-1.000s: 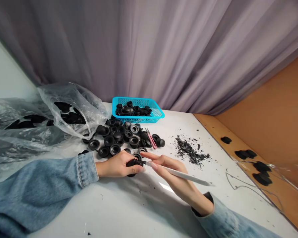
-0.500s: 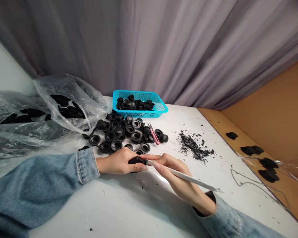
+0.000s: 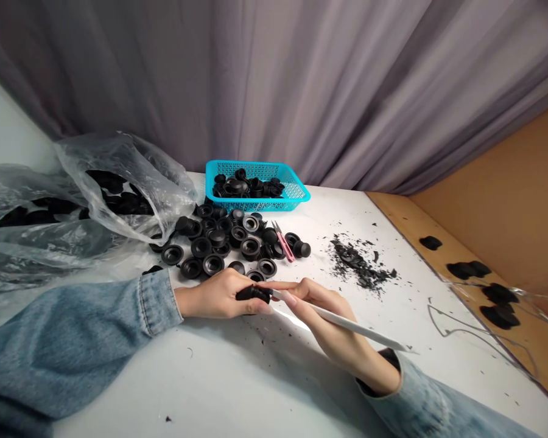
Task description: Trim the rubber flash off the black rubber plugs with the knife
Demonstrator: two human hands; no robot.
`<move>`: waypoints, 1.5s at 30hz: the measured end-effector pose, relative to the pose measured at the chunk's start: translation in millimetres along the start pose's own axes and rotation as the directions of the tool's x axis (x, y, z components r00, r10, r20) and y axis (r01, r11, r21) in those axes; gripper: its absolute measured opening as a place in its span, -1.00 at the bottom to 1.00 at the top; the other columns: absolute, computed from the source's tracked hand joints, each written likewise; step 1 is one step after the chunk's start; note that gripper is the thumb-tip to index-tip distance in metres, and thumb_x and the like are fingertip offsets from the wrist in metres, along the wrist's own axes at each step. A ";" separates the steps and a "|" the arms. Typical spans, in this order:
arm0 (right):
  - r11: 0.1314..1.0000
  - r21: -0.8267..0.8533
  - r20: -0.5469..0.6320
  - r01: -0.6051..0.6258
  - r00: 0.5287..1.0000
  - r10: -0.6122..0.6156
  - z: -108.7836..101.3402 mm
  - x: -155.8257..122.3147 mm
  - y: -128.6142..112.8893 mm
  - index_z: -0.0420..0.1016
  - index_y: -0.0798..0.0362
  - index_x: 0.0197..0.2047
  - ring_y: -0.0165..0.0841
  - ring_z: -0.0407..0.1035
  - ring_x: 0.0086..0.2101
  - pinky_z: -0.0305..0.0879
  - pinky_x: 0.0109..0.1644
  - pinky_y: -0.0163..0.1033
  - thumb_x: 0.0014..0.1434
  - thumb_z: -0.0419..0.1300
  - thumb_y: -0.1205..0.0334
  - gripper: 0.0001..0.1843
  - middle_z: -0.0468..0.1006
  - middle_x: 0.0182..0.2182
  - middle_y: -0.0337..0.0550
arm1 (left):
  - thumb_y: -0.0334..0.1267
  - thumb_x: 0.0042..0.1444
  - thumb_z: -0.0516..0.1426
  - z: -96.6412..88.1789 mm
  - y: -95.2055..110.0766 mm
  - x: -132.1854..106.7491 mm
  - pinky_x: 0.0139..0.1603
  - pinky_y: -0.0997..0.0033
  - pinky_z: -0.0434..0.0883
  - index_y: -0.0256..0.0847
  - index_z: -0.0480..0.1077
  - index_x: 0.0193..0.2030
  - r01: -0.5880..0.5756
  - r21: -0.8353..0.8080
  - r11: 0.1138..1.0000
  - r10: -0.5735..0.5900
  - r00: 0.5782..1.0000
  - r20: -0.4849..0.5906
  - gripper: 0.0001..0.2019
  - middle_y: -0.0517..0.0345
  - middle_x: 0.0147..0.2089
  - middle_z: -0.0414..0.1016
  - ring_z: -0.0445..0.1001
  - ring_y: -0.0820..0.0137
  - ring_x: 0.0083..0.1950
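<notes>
My left hand (image 3: 228,293) is closed around a black ribbed rubber plug (image 3: 251,294), with the thumb along its near side. Between the thumb and fingers of my right hand (image 3: 322,313) is a long, thin white tool (image 3: 354,326) whose exact kind I cannot make out. One end of it reaches the plug's right end; the other tapers to a point over my right wrist. Just beyond my hands lies a pile of black rubber plugs (image 3: 213,264), some showing their hollow ends. Pink thread snips (image 3: 283,243) rest on the pile's right side.
A blue perforated basket (image 3: 258,205) holding black plugs stands behind the pile. Clear plastic bags (image 3: 132,146) with black pieces lie at left. Black shavings (image 3: 358,261) are heaped on the white table (image 3: 219,377). More black pieces (image 3: 500,293) sit on the wooden ledge at right.
The whole view has shifted slightly. Both hands keep their hold on the plug and the white tool, with almost no visible movement between them.
</notes>
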State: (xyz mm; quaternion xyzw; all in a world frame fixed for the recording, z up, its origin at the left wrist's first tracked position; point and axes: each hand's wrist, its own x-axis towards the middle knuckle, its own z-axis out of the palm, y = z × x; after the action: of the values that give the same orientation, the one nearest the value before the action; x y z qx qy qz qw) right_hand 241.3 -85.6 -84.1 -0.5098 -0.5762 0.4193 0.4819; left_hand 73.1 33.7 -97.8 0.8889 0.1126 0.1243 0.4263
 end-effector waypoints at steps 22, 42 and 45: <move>0.991 0.123 -0.017 -0.052 0.998 0.054 -5.4 -3.1 -0.7 0.37 0.03 -0.47 -0.25 0.46 -0.12 0.38 -0.09 -0.12 0.19 0.15 0.16 -0.78 0.57 -0.10 -0.10 | 0.05 0.24 -0.14 1.0 -6.7 0.6 -0.60 0.57 0.12 -0.29 0.21 -0.57 -0.313 0.030 0.949 0.313 0.931 -0.187 -0.49 0.23 -0.59 0.16 0.16 0.55 -0.58; 0.954 0.285 -0.207 -0.088 0.966 0.151 -3.0 6.5 2.7 0.44 0.05 -0.28 -0.22 0.50 -0.18 0.39 -0.13 -0.13 0.17 0.15 0.07 -0.79 0.62 -0.31 -0.06 | 0.15 0.17 -0.09 -6.7 8.4 1.4 -0.59 0.57 0.18 -0.28 0.22 -0.52 -0.256 0.360 0.897 0.314 0.943 -0.111 -0.50 0.25 -0.58 0.24 0.24 0.55 -0.58; 0.950 0.300 -0.225 -0.089 0.961 0.162 0.7 10.5 3.4 0.13 0.01 0.16 -0.28 0.52 -0.47 0.35 -0.48 -0.26 0.26 -0.03 -0.01 -0.53 0.61 -0.45 -0.12 | 0.20 0.15 -0.10 -17.4 16.1 2.0 -0.65 0.52 0.09 -0.27 0.20 -0.55 -0.267 0.609 0.747 0.404 0.910 -0.097 -0.46 0.26 -0.61 0.21 0.19 0.54 -0.64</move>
State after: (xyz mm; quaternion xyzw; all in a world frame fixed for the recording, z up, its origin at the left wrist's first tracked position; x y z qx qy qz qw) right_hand 241.1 -74.7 -86.1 -0.5186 -0.4109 0.4615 0.5909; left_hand 71.0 37.1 -74.3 0.9618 0.0296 0.2573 0.0883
